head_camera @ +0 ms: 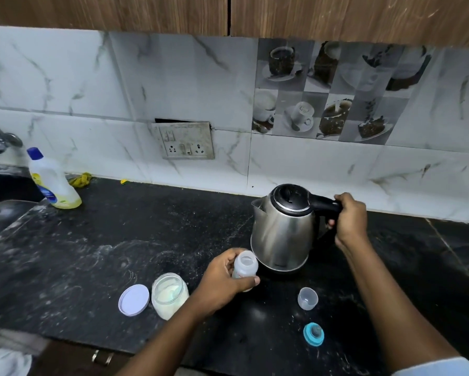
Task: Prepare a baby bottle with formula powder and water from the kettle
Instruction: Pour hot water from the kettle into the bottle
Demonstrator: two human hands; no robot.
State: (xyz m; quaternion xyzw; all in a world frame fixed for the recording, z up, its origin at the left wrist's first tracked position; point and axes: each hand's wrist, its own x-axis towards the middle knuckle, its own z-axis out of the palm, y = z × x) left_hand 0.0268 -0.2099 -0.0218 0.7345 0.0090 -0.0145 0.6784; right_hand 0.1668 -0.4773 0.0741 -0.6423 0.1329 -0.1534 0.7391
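A steel kettle (280, 232) with a black lid stands on the black counter (119, 240), its spout turned left. My right hand (348, 219) is closed around the kettle's black handle. My left hand (222, 280) grips an open, clear baby bottle (245, 265) upright just in front of the kettle's base. To the left stands an open jar of formula powder (169, 294), with its white lid (134, 299) lying flat beside it. The bottle's clear cap (307, 298) and its blue teat ring (313, 334) lie on the counter at the front right.
A dish soap bottle (53, 183) with a blue cap stands at the back left, next to a sink (3, 213) and tap (0, 141). A wall socket (184, 141) sits in the tiled backsplash. Wooden cupboards hang overhead.
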